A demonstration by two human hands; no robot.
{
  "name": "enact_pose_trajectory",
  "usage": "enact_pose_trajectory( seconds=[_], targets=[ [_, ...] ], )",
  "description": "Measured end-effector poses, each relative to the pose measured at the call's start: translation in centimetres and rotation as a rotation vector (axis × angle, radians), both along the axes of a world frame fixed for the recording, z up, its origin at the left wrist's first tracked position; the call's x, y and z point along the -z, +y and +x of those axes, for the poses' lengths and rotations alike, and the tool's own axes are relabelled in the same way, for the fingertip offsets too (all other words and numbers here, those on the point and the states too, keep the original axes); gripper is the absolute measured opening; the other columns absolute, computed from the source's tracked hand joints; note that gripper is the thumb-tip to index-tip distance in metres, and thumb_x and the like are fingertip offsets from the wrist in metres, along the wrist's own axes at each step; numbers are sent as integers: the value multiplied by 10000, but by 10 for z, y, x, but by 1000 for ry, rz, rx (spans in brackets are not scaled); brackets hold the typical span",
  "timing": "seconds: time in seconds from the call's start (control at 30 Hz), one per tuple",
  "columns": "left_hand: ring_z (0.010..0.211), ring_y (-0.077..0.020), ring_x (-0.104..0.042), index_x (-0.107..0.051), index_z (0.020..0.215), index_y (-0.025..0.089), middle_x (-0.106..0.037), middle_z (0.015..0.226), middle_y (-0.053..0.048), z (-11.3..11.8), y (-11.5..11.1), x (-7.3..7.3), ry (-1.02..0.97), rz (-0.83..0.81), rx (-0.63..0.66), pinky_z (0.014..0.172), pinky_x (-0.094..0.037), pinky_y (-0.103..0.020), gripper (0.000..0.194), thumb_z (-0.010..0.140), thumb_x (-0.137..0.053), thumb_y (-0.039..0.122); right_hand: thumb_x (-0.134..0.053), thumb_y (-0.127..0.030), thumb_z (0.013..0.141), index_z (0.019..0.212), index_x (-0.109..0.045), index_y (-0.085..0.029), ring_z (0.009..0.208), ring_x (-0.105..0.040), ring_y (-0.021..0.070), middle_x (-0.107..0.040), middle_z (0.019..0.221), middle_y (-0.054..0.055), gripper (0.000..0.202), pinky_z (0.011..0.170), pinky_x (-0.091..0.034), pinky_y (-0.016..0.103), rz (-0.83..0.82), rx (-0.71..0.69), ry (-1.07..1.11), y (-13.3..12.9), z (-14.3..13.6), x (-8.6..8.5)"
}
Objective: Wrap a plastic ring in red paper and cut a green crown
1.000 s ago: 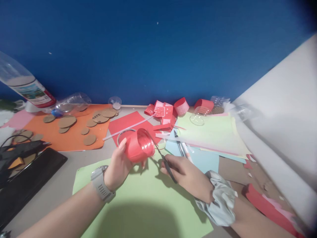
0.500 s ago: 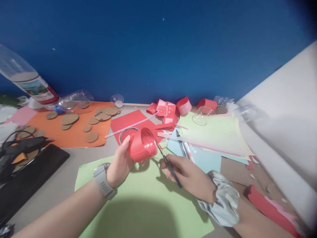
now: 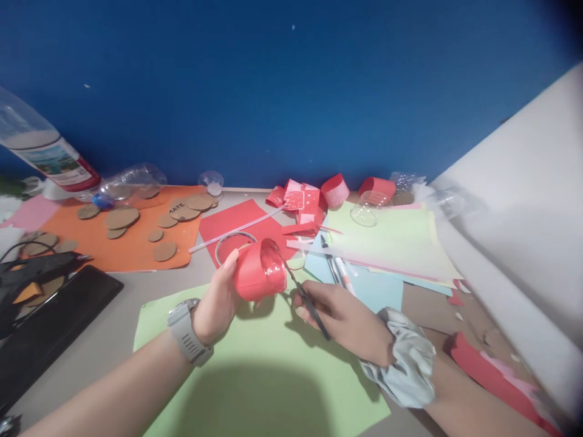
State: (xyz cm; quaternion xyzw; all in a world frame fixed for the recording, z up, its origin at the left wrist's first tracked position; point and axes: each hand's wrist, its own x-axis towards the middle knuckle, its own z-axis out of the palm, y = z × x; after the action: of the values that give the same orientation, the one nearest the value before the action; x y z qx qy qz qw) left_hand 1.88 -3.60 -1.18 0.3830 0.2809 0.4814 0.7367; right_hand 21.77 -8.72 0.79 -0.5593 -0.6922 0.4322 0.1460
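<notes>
My left hand is closed around a short clear plastic ring wrapped in red paper, its open end facing right. The paper stands out past the plastic along the upper right rim. In my right hand is a pair of scissors, seen nearly edge-on, with dark handles. Their thin blades reach up to the paper at that rim; whether they are apart is hard to see. Behind the ring lies a roll of tape, partly hidden. Both hands are above a light green sheet.
Cardboard discs lie on an orange sheet at left, near a tipped plastic bottle. A black phone-like slab and a glue gun are close by. Red paper scraps and pens lie behind my hands.
The whole view has shifted slightly. My left hand still holds the red-wrapped ring, and the scissors stay at its rim; the ring looks slightly turned.
</notes>
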Motion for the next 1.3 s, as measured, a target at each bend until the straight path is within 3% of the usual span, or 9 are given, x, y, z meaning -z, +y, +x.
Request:
enact_pose_trajectory(
  seconds=[0.23, 0.53, 0.73, 0.9, 1.03, 1.2, 1.3],
  targets=[
    [486, -136, -588, -616, 978, 167, -659, 687, -15, -1, -1, 2, 15, -8, -1, 412, -481, -234, 282, 888, -487, 400, -438, -427, 914, 808, -523, -182, 622, -458, 126, -535, 703, -18, 280, 576, -347, 254, -15, -2, 24, -1, 1, 3],
    [511, -169, -606, -617, 957, 131, -661, 665, -51, -1, 1, -3, 46, -14, 48, 427, -451, -252, 360, 890, -421, 425, -422, -435, 919, 798, -502, -181, 611, -434, 122, -498, 687, -28, 293, 556, -326, 257, -17, 2, 21, -2, 0, 3],
    [503, -150, -579, -611, 885, 147, -631, 650, -36, 1, 2, -5, 15, -43, 60, 430, -434, -246, 312, 898, -412, 386, -438, -406, 914, 758, -473, -192, 615, -451, 129, -493, 673, -30, 267, 568, -334, 258, 13, 23, -26, -1, 0, 3],
    [426, -136, -523, -589, 711, 158, -589, 590, -24, 2, 3, -10, 18, -104, 75, 394, -420, -259, 476, 882, -384, 553, -440, -301, 911, 701, -395, -203, 631, -483, 128, -480, 664, -36, 236, 591, -351, 250, 24, 37, -12, -1, 0, 3],
    [467, -157, -530, -587, 672, 162, -539, 530, -20, 1, 3, -8, 26, -82, 142, 384, -412, -256, 669, 736, -374, 793, -436, -272, 906, 691, -367, -209, 630, -505, 126, -458, 648, -43, 234, 593, -361, 240, 10, 66, 34, 0, -1, 2],
    [522, -128, -522, -618, 785, 173, -575, 628, -19, -3, 0, 0, 9, 47, 189, 453, -440, -232, 531, 771, -496, 690, -437, -261, 901, 690, -365, -209, 611, -488, 123, -463, 643, -44, 228, 574, -344, 233, 2, 76, 45, 0, 0, 1],
    [497, -120, -516, -628, 889, 164, -614, 697, -42, -6, -2, 2, 1, 99, 216, 441, -437, -237, 524, 825, -448, 652, -438, -267, 899, 699, -379, -208, 605, -463, 119, -460, 645, -47, 217, 574, -341, 234, 7, 65, 24, 0, 0, 2]
  ],
)
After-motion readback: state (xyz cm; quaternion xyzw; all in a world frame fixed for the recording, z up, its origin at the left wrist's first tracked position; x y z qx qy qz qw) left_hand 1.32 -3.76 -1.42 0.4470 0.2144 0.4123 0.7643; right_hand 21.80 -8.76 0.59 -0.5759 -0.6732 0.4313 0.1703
